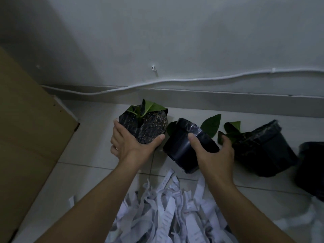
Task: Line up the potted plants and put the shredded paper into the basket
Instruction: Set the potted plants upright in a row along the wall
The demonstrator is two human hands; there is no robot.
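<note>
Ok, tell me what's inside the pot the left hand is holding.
The upright black pot in the left hand holds dark soil flecked with pale bits and a small green-leaved plant. Anything below the soil surface is hidden.

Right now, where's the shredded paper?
In the head view, the shredded paper lies piled on the floor tiles at bottom centre, between the person's forearms, just in front of the tipped black pot that the right hand grips.
</note>
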